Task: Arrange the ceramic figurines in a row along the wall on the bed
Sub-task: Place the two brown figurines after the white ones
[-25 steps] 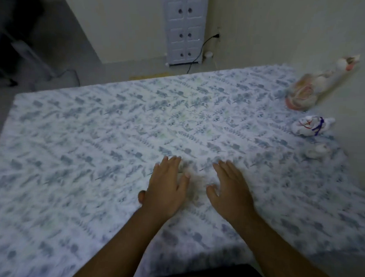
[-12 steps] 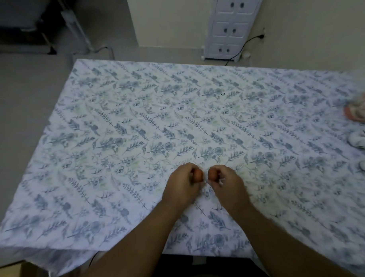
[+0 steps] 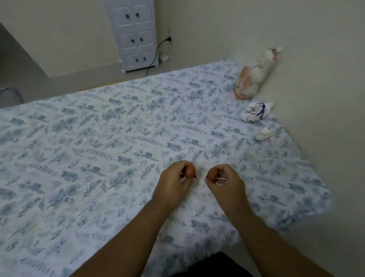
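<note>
Hands apart now — left hand (image 3: 173, 183), right hand (image 3: 225, 184) each gripping brown figurines.

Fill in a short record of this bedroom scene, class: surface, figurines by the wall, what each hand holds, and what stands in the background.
surface: bed with a leaf-print sheet
by the wall: tall figurine, middle figurine, small figurine, in a row
left hand: closed on a small brown piece
right hand: closed on a small brown item
background: white cabinet, black cable
</note>
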Demonstrator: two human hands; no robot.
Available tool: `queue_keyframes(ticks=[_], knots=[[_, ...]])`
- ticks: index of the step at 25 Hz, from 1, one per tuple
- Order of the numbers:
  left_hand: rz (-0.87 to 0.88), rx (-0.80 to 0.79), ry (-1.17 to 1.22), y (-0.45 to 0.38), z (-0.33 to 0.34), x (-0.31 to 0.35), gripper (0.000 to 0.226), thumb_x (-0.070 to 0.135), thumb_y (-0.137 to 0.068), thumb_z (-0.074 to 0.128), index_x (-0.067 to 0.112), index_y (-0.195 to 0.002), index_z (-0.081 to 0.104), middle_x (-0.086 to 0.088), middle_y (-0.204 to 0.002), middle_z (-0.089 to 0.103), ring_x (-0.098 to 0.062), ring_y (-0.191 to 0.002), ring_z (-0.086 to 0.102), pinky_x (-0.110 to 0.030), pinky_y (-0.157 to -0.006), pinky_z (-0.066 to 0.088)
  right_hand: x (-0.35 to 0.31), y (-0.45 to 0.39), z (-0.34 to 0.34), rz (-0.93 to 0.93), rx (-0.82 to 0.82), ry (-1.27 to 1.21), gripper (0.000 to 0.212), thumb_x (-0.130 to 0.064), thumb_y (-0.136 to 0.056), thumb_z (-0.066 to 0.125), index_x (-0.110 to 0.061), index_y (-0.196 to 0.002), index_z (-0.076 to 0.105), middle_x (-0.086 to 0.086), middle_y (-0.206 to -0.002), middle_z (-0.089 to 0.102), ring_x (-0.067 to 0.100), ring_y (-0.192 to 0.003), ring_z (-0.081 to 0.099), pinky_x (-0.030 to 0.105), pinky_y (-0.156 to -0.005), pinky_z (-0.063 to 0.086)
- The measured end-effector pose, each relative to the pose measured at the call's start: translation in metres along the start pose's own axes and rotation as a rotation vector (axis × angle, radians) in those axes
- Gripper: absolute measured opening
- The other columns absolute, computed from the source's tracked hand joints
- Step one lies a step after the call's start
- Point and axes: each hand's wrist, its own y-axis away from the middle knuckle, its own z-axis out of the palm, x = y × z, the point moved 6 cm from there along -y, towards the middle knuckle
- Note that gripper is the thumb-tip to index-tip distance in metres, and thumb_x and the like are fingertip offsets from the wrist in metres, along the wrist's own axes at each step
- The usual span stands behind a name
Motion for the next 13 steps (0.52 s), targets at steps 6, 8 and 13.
queue_keyframes(ticks=[6,8,13], knots=[[0.140,-0.213,-0.041,-0.094,0.149,0.077,0.025,0.000,-0.086,0.068,0.013,-0.107,0.069,-0.003,-0.108,0.071,-0.016,-0.101,0.065,-0.029,-0.093,0.055,0.082,-0.063,-0.146,0.146,0.282,0.046,0.021,-0.016,-0.079,0.080,-0.018,-0.087,0.061,-0.004,-0.082,0.065,0.016,-0.080,0.064,0.033,-0.072,0.055],[0.194,-0.269,-0.057,-0.116,0.190,0.100,0.027,-0.003,-0.086,0.067,0.010,-0.110,0.070,-0.007,-0.111,0.071,-0.014,-0.102,0.063,-0.021,-0.092,0.052,0.101,-0.081,-0.176,0.178,0.358,0.033,0.018,-0.017,-0.082,0.078,-0.019,-0.088,0.062,-0.007,-0.080,0.064,0.015,-0.081,0.063,0.026,-0.070,0.051],[0.268,-0.313,-0.093,-0.163,0.254,0.124,0.028,-0.001,-0.083,0.069,0.007,-0.110,0.072,-0.010,-0.106,0.074,-0.023,-0.098,0.067,-0.028,-0.086,0.051,0.139,-0.110,-0.204,0.215,0.403,-0.029,0.017,-0.018,-0.083,0.078,-0.025,-0.092,0.065,-0.014,-0.085,0.067,0.006,-0.082,0.064,0.002,-0.068,0.041]])
